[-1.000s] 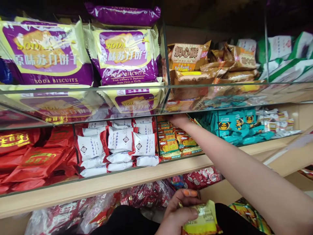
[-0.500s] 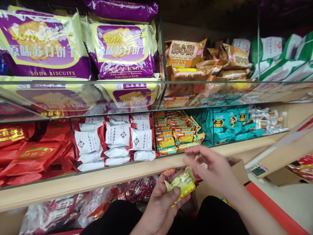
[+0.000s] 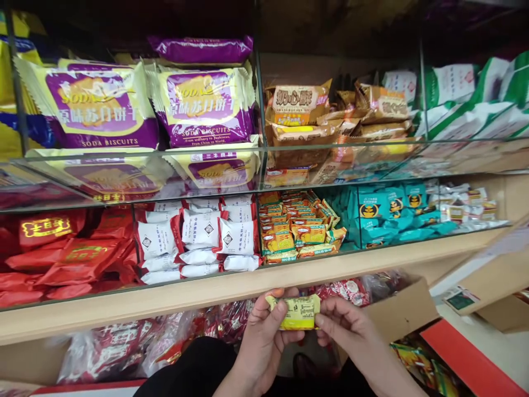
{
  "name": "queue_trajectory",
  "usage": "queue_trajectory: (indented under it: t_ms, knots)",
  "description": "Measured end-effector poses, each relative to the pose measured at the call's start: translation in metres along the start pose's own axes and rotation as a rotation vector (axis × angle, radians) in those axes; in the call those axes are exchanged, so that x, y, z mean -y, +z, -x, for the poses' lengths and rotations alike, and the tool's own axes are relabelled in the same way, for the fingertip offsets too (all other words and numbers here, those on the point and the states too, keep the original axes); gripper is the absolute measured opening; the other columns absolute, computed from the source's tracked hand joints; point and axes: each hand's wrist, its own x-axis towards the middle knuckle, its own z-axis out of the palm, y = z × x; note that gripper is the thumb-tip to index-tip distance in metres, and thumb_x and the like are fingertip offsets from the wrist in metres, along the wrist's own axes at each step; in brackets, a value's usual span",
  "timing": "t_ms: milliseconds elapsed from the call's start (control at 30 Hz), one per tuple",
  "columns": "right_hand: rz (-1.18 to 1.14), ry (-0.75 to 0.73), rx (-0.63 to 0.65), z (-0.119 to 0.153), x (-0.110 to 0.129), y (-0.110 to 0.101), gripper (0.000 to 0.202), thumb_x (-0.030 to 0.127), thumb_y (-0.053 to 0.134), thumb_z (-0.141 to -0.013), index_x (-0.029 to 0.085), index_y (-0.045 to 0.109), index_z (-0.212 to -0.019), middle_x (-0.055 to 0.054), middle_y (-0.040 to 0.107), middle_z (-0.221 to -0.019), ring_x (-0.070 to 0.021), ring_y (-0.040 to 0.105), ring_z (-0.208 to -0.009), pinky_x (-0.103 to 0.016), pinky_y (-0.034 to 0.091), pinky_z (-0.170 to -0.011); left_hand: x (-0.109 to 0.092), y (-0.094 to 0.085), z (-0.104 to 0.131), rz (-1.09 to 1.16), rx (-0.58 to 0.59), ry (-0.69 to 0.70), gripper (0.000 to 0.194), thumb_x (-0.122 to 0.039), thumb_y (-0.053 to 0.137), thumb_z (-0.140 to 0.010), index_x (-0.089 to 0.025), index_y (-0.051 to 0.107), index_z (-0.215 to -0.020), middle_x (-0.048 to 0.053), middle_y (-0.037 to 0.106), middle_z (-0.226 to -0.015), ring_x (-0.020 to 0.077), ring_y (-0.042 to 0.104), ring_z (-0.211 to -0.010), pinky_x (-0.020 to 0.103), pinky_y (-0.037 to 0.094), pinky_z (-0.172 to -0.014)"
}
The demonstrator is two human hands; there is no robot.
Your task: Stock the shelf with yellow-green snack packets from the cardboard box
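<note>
A small yellow snack packet (image 3: 300, 313) with dark print faces up, held level in front of the lower shelf. My left hand (image 3: 264, 331) grips its left end, thumb on top and fingers behind. At the opposite end, my right hand (image 3: 345, 331) pinches the packet's right edge between thumb and fingers. Just beyond my hands, orange-and-green snack packets (image 3: 308, 232) fill a shelf compartment, with white-and-red packets (image 3: 202, 229) to their left and teal packets (image 3: 386, 207) to their right.
Purple soda biscuit packs (image 3: 206, 105) and brown packets (image 3: 300, 105) stand behind glass on the upper shelf. Red packets (image 3: 82, 256) lie lower left. Under the wooden shelf edge (image 3: 198, 292) are plastic-bagged packets (image 3: 115, 350) and a cardboard box (image 3: 413, 309) at the right.
My right hand has come down from near the shelf edge and now grips the yellow packet's right end. The packet has turned from tilted to level. The view has shifted slightly.
</note>
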Motion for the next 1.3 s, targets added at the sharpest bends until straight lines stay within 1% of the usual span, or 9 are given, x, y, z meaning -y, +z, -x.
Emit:
queue_trajectory:
  t_ms: [200, 433, 500, 600, 733, 867, 1067, 1200, 1300]
  knots:
    - [0.201, -0.102, 0.001, 0.001, -0.002, -0.008, 0.018, 0.038, 0.052, -0.081, 0.020, 0.054, -0.079, 0.002, 0.052, -0.068, -0.0121, 0.049, -0.063, -0.023, 0.043, -0.059, 0.005, 0.000, -0.004, -0.012, -0.129, 0.024, 0.013, -0.016, 0.068, -0.071, -0.016, 0.061, -0.082, 0.006, 0.070, -0.093, 0.0199, 0.068, -0.073, 0.022, 0.056, -0.047]
    - [0.023, -0.062, 0.003, 0.004, 0.005, -0.015, 0.017, 0.036, 0.053, -0.081, 0.019, 0.056, -0.083, -0.001, 0.057, -0.077, -0.0115, 0.053, -0.065, -0.023, 0.047, -0.062, -0.001, 0.001, -0.001, 0.000, -0.014, -0.060, 0.020, -0.026, 0.056, -0.081, -0.016, 0.062, -0.097, 0.009, 0.066, -0.107, 0.0226, 0.067, -0.079, 0.029, 0.057, -0.055]
    - [0.114, -0.171, -0.048, 0.006, 0.004, -0.016, 0.011, 0.031, 0.051, -0.083, 0.021, 0.054, -0.083, 0.000, 0.055, -0.074, -0.0107, 0.053, -0.063, -0.021, 0.047, -0.058, -0.002, 0.001, 0.000, 0.003, 0.016, -0.073, 0.021, -0.028, 0.054, -0.083, -0.017, 0.061, -0.099, 0.009, 0.064, -0.112, 0.0241, 0.066, -0.085, 0.032, 0.056, -0.062]
    - [0.425, -0.526, -0.110, 0.012, 0.004, -0.013, 0.007, 0.018, 0.048, -0.084, 0.023, 0.052, -0.086, -0.001, 0.053, -0.077, -0.0113, 0.055, -0.068, -0.020, 0.047, -0.060, -0.003, 0.003, 0.001, 0.067, 0.112, -0.170, 0.032, -0.038, 0.044, -0.086, -0.020, 0.056, -0.110, 0.009, 0.064, -0.111, 0.0244, 0.063, -0.093, 0.036, 0.051, -0.075]
    - [0.834, -0.785, 0.061, 0.019, 0.009, -0.004, 0.019, 0.007, 0.046, -0.081, 0.021, 0.054, -0.089, -0.004, 0.055, -0.084, -0.0138, 0.055, -0.075, -0.024, 0.047, -0.065, -0.005, 0.003, 0.003, 0.242, 0.226, -0.312, 0.041, -0.045, 0.036, -0.087, -0.021, 0.054, -0.114, 0.009, 0.067, -0.104, 0.0242, 0.062, -0.095, 0.037, 0.046, -0.080]
    - [0.748, -0.681, 0.157, 0.017, 0.010, 0.000, 0.013, 0.010, 0.046, -0.081, 0.021, 0.054, -0.083, -0.004, 0.056, -0.083, -0.0156, 0.055, -0.080, -0.026, 0.047, -0.070, -0.007, 0.000, 0.003, 0.342, 0.229, -0.346, 0.036, -0.038, 0.037, -0.088, -0.021, 0.056, -0.114, 0.008, 0.069, -0.102, 0.0236, 0.062, -0.096, 0.037, 0.043, -0.083]
    - [0.416, -0.262, -0.030, 0.008, -0.001, -0.003, 0.013, 0.031, 0.047, -0.085, 0.022, 0.055, -0.089, -0.003, 0.060, -0.082, -0.0143, 0.059, -0.073, -0.023, 0.049, -0.064, -0.002, 0.001, 0.002, 0.248, 0.174, -0.271, 0.036, -0.037, 0.038, -0.089, -0.021, 0.052, -0.118, 0.008, 0.068, -0.103, 0.0228, 0.061, -0.096, 0.034, 0.044, -0.081]
    - [0.510, -0.358, -0.139, 0.007, -0.003, -0.006, 0.022, 0.033, 0.054, -0.079, 0.023, 0.058, -0.098, -0.007, 0.058, -0.102, -0.0205, 0.055, -0.096, -0.031, 0.047, -0.080, 0.006, 0.002, 0.006, -0.002, 0.148, -0.252, 0.045, -0.038, 0.044, -0.087, -0.024, 0.035, -0.129, 0.008, 0.069, -0.098, 0.0207, 0.066, -0.081, 0.031, 0.048, -0.067]
    - [0.469, -0.248, -0.016, 0.008, -0.001, -0.006, 0.035, 0.036, 0.055, -0.077, 0.023, 0.054, -0.110, -0.008, 0.056, -0.110, -0.0212, 0.056, -0.096, -0.033, 0.047, -0.080, 0.014, -0.002, 0.009, -0.176, 0.190, -0.349, 0.062, -0.049, 0.043, -0.083, -0.029, 0.016, -0.136, 0.006, 0.070, -0.081, 0.0177, 0.067, -0.056, 0.026, 0.046, -0.049]
